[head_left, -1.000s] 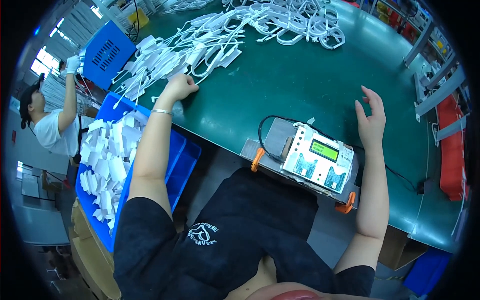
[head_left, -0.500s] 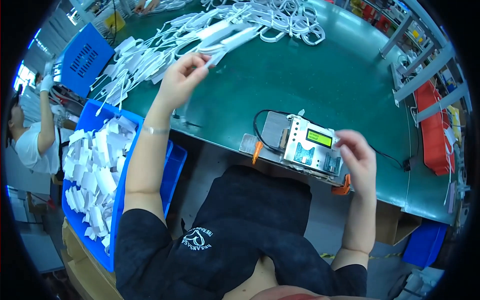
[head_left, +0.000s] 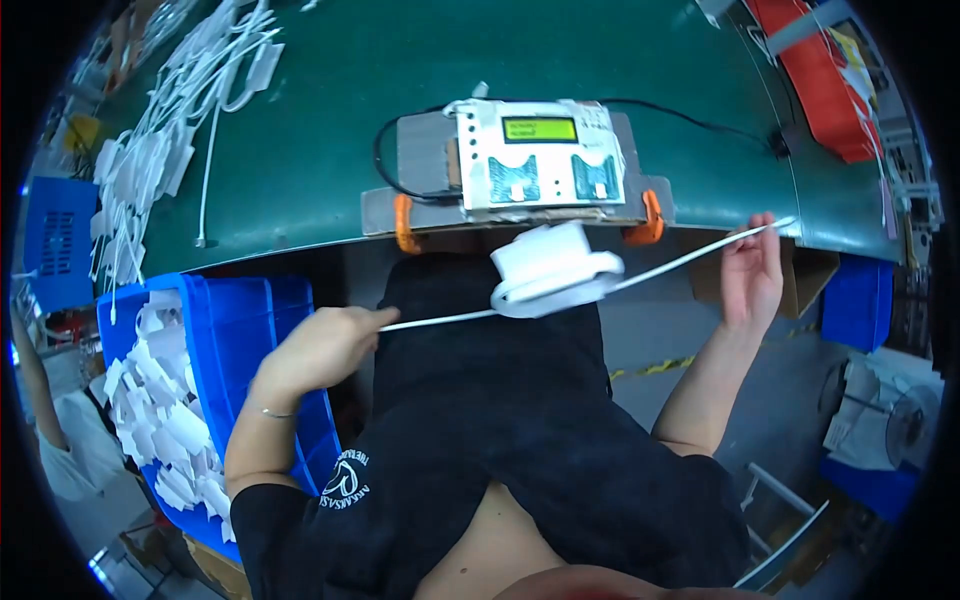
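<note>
A coiled white cable (head_left: 560, 292) with a white paper wrap (head_left: 540, 253) around it hangs above my lap, in front of the table edge. My left hand (head_left: 325, 348) is closed on one of its ends, and the plug there is hidden. At the other end, my right hand (head_left: 753, 275) pinches the cable near the fingertips, its end sticking out past them to the right. Just beyond the coil stands a white test box (head_left: 540, 190) with a lit yellow-green screen (head_left: 540, 130) and two socket areas on its front.
Orange clamps (head_left: 404, 224) hold the tester's board at the table edge. White wrapped cables (head_left: 150, 165) lie piled at the left. A blue bin (head_left: 240, 320) holds white paper pieces (head_left: 165, 400). At the far right is a red tray (head_left: 815, 85). Another person (head_left: 80, 440) stands at the left.
My left hand has come back from the cable pile with a wrapped cable. My right hand has left the tester's side and now holds the cable's other end. The view has shifted.
</note>
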